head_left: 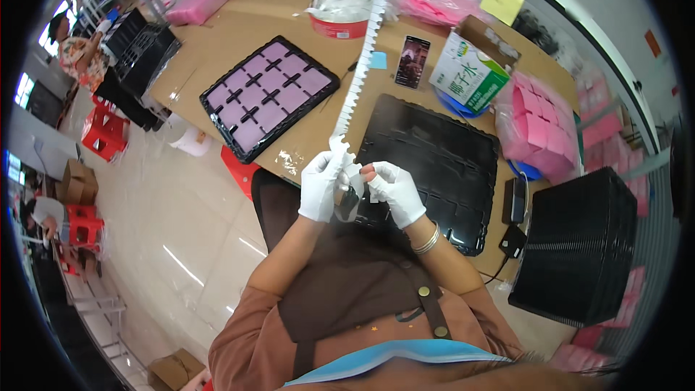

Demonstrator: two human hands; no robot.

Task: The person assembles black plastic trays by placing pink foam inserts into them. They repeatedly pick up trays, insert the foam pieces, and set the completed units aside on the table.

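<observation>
A long white strip with a toothed edge [360, 65] runs from my hands up across the table to the top of the view. My left hand [320, 187], in a white glove, is closed around its lower end. A pale, curled length [347, 206] hangs below the fingers. Close beside it, my right hand [396, 192] is gloved too, with bare fingertips showing. Its thumb and fingers are pinched together near the strip's end; what they grip is too small to make out. Beneath the right hand lies a shiny black plastic tray [441, 166] with moulded ridges.
To the left sits a black tray holding mauve pads [269, 90]. Beyond are a red tub of white strips [339, 25], a phone [411, 61] and a carton [470, 65]. Bagged pink foam [536, 123] and stacked black trays [575, 246] stand right. Another person [83, 58] stands far left.
</observation>
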